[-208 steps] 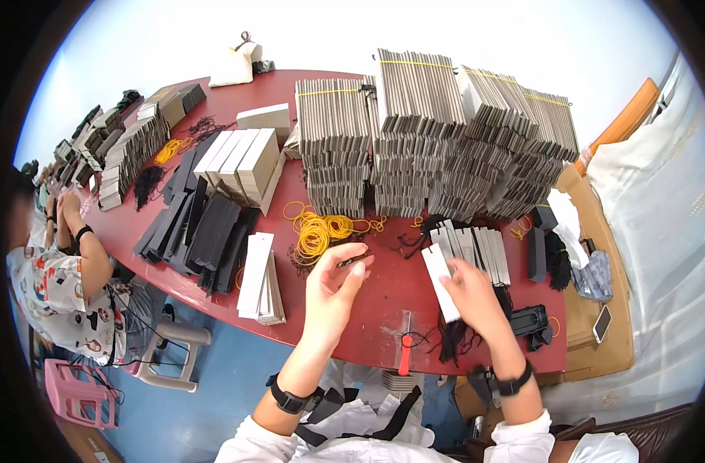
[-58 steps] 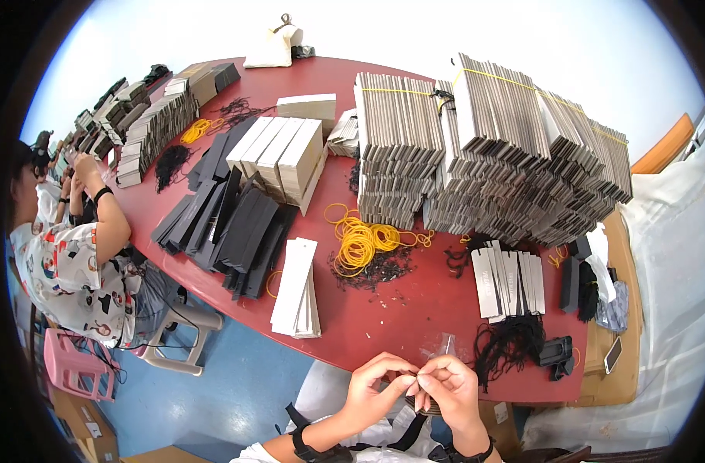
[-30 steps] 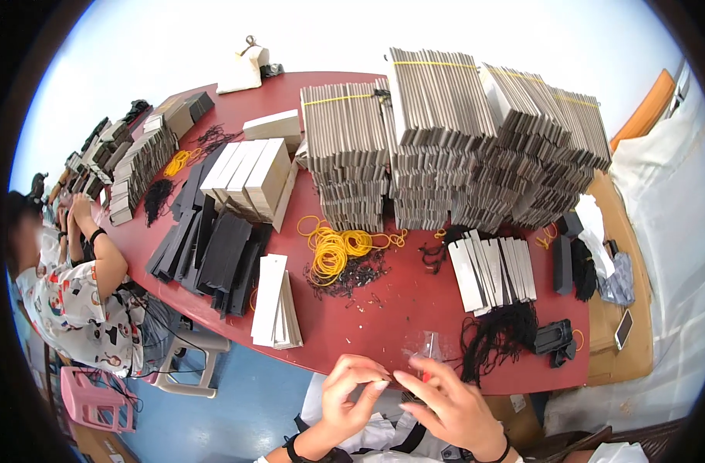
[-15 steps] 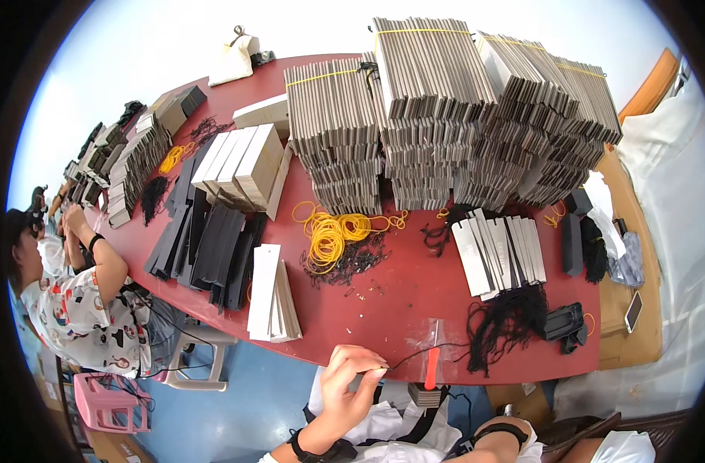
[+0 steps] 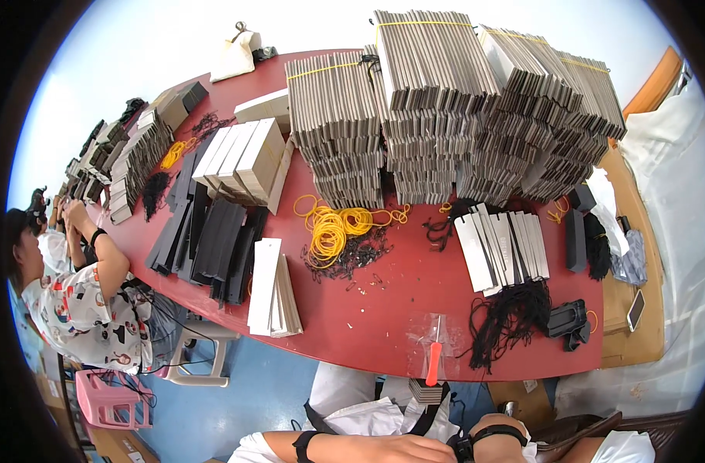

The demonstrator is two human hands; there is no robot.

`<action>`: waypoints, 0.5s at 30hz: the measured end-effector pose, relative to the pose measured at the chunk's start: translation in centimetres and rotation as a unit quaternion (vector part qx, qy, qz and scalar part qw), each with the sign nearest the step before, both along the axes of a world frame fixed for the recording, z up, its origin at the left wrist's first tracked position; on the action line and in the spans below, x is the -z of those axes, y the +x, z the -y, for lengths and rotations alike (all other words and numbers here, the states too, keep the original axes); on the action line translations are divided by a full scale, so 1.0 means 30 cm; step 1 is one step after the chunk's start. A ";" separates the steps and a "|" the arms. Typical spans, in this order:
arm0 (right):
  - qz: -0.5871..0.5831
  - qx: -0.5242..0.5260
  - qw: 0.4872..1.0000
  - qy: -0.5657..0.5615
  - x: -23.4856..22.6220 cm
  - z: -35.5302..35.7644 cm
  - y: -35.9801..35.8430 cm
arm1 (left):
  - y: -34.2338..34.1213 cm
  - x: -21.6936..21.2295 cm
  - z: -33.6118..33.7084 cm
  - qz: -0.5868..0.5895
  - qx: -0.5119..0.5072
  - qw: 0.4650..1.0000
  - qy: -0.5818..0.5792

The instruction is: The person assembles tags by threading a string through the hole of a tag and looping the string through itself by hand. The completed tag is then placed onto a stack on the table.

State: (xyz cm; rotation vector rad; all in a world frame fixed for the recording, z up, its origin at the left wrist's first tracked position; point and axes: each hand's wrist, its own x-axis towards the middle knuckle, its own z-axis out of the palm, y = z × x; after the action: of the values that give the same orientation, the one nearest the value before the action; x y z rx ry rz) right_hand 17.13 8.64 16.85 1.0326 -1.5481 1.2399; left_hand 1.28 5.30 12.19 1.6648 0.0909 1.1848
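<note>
My left hand (image 5: pixel 414 447) lies low over my lap at the lower edge, its fingers close together and pointing toward my right wrist. The fingertips are cut off, so what they hold, if anything, is hidden. My right forearm (image 5: pixel 500 432) bends in from the right with a black band on it; the right hand itself does not show. Nearest on the table edge is a tool with an orange-red handle (image 5: pixel 434 363) and thin metal shaft, on a clear plastic bag (image 5: pixel 419 332). Below the edge sits a small stack of grey boards (image 5: pixel 426 392).
Black cords (image 5: pixel 503 328) lie right, beside white strips (image 5: pixel 500 251). Tall bundles of grey boards (image 5: pixel 437 69) stand behind yellow elastic bands (image 5: pixel 333 235). Black strips (image 5: pixel 219 251) and white boards (image 5: pixel 273 297) lie left. Another person (image 5: pixel 82 309) sits at the far left.
My left hand has dropped from the table edge to my lap and turned to the right. The black cord it pinched no longer shows across the table edge.
</note>
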 end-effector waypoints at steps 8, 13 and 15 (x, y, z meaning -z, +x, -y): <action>-0.483 -0.524 0.701 -0.021 -0.022 0.072 -0.409 | 0.124 -0.034 -0.008 -0.077 0.098 0.992 0.013; -0.479 -0.523 0.704 0.003 -0.017 0.051 -0.415 | 0.130 -0.050 -0.008 -0.123 0.157 0.980 0.022; -0.478 -0.522 0.706 0.007 -0.018 0.035 -0.415 | 0.118 -0.059 -0.005 -0.139 0.181 0.973 0.024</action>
State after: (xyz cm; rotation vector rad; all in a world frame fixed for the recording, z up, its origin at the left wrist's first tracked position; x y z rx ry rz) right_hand 4.67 7.57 17.40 2.2341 -0.0452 0.9822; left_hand 4.83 5.46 13.97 1.7900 -0.0659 0.6824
